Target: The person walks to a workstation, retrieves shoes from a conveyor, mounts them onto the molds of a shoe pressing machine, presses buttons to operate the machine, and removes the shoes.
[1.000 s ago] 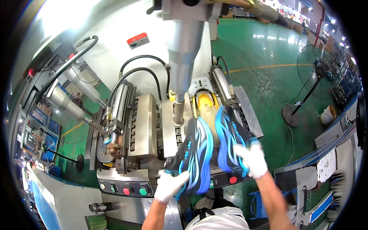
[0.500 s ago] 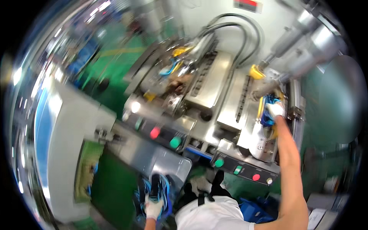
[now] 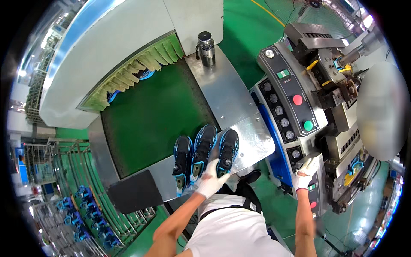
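Three black and blue shoes stand side by side, toes away from me, at the near edge of the green conveyor: a left shoe (image 3: 183, 160), a middle shoe (image 3: 203, 147) and a right shoe (image 3: 228, 150). My left hand (image 3: 209, 182), in a white glove, is at the heels of the middle and right shoes with its fingers apart. It touches them, and part of the heels is hidden behind it. My right hand (image 3: 305, 172), also gloved, is over the machine's control panel (image 3: 295, 85) with fingers stretched out, holding nothing.
A steel flask (image 3: 206, 49) stands on the metal ledge (image 3: 222, 92). Green strips (image 3: 137, 77) hang at the oven-like housing's mouth, with blue shoe parts showing behind them. A clamping machine (image 3: 342, 85) is at right. A rack (image 3: 90, 210) of blue items is at lower left.
The view has swung left toward the conveyor. My right hand has left the blue shoe at the machine and is now over the panel. My left hand remains by the shoes.
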A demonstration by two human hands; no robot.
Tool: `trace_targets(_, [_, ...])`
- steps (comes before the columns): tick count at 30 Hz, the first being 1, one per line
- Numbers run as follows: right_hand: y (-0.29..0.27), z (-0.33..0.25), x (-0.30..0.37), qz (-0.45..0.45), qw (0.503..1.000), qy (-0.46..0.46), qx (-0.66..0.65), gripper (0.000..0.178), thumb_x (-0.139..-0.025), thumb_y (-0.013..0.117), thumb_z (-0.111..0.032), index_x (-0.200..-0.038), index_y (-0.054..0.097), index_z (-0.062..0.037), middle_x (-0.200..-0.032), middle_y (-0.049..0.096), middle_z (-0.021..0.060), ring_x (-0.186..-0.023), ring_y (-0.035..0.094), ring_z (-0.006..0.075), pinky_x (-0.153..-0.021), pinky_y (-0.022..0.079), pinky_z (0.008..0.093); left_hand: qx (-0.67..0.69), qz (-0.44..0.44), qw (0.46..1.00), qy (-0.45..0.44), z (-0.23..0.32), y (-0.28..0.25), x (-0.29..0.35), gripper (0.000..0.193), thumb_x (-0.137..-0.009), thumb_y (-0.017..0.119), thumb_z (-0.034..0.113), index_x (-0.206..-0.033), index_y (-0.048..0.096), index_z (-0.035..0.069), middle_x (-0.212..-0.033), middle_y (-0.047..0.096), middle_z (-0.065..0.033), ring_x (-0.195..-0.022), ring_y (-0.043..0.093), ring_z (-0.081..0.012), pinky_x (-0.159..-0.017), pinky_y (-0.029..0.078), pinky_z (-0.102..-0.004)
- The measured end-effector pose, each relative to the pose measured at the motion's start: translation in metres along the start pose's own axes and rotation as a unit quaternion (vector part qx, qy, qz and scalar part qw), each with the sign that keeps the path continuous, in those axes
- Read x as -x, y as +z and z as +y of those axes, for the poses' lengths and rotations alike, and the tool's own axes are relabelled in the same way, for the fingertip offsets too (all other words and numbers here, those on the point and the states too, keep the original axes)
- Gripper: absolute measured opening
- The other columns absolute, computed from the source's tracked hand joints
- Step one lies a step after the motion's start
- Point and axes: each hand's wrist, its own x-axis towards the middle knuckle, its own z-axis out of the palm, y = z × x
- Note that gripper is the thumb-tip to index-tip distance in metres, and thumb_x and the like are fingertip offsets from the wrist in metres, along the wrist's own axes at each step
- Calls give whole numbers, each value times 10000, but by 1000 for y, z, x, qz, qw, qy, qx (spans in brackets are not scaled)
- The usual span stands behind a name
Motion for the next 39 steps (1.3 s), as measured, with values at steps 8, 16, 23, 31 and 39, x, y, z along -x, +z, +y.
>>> trace_targets(8, [-128, -242, 45, -230, 818, -211, -483, 826, -826, 702, -483, -1397, 451, 57, -1345, 525, 305, -1269, 529, 413, -1090, 404, 498, 3, 195, 981, 2, -54, -39, -33, 705, -748, 827, 102, -1357, 504, -46, -1295, 591, -212, -1172, 594, -379, -1047, 464, -433])
trace_targets(16, [-122, -289, 41, -166, 786, 16, -595, 887, -798, 739, -325, -1523, 343, -4, -1498, 454, 273, -1386, 460, 401, -1141, 389, 420, -80, 69, 994, -31, -53, -25, -95, 782, -738, 827, 254, -1379, 477, -26, -1263, 605, -260, -1097, 628, -404, -974, 495, -468])
trace_targets(23, [-149, -147, 63, -255, 593, 269, -715, 851, -792, 793, -404, -1495, 450, -69, -1210, 672, 214, -1129, 656, 258, -977, 520, 360, -286, -73, 955, -6, 47, -23, -98, 920, -703, 842, 517, -1200, 545, -199, -1223, 619, -354, -1119, 632, -446, -996, 489, -461])
trace_targets(31, [-172, 17, 280, 92, 299, 536, -784, 714, -780, 866, -220, -1390, 554, -22, -1224, 678, 80, -1083, 626, 149, -967, 504, 316, -288, -352, 869, 196, 188, 103, 33, 746, -683, 861, 531, -1091, 689, -70, -1057, 718, -197, -988, 686, -298, -908, 523, -419])
trace_targets(39, [-192, 135, 521, 378, 207, 751, -501, 750, -757, 852, -139, -1423, 525, -32, -1177, 670, 66, -1041, 623, 141, -946, 507, 318, -165, -607, 658, 413, 266, 283, 283, 652, -754, 835, 368, -1242, 662, -28, -1165, 712, -170, -1047, 669, -282, -945, 510, -398])
